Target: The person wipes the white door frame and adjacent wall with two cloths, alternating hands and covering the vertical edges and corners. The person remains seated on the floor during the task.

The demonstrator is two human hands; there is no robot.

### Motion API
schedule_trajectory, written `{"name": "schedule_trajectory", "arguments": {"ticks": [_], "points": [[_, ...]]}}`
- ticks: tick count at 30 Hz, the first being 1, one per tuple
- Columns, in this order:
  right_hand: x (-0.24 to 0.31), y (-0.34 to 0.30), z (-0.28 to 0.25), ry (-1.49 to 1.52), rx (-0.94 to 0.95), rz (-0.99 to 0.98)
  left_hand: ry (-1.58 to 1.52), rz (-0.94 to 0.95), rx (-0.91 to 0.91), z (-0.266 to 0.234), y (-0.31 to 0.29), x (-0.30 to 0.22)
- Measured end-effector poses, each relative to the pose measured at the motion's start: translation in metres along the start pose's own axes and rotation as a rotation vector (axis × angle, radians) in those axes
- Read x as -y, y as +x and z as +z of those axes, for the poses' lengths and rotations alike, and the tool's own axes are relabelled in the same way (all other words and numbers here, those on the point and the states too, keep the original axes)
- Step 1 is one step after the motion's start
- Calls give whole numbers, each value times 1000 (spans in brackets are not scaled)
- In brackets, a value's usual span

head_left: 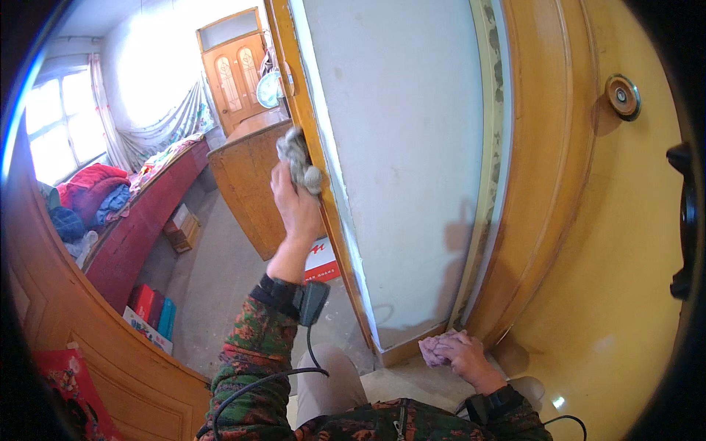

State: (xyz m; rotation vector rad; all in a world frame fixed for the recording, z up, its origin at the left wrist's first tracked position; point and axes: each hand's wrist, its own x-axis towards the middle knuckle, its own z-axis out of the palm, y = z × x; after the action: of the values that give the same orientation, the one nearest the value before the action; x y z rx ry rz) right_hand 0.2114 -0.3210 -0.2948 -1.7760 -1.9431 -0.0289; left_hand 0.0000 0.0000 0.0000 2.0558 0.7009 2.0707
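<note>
My left hand (296, 209) is raised and presses a bunched grey cloth (296, 158) against the orange-brown wooden door frame (340, 220). Its fingers are closed on the cloth, partly hidden behind it. Low on the right, my right hand (468, 360) grips a crumpled pinkish-purple cloth (439, 348) near the foot of the white wall (397, 147). That cloth is close to the baseboard; whether it touches cannot be made out. Both wrists wear dark straps, and a black cable runs from the box on the left one.
A yellow door (588, 257) with a round knob (623, 96) stands at right, another wooden door (110, 338) at lower left. Through the doorway are a wooden cabinet (250, 187), a red-edged raised bed (147, 220) with bedding, and boxes (151, 312) on the floor.
</note>
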Motion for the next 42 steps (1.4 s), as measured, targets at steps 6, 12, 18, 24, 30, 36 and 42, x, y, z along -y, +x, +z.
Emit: {"name": "schedule_trajectory", "arguments": {"ticks": [6,12,18,24,30,36,42], "points": [[-12,4,-9,-135,-33,-9,149,69,86,-4,-81,23],[7,3,-10,-166,-122,-42,211,302,305,-78,-15,3],[9,2,-7,-101,-139,-47,50,518,119,-87,98,-65],[10,0,-9,-127,-161,-39,321,644,91,-45,144,-100],[9,-3,-17,-127,-164,-54,414,585,259,-57,130,-111],[9,-4,-18,-111,-99,-15,538,684,368,-64,124,-116],[5,-5,-8,-48,-90,14,400,668,-108,-33,141,-102]]}}
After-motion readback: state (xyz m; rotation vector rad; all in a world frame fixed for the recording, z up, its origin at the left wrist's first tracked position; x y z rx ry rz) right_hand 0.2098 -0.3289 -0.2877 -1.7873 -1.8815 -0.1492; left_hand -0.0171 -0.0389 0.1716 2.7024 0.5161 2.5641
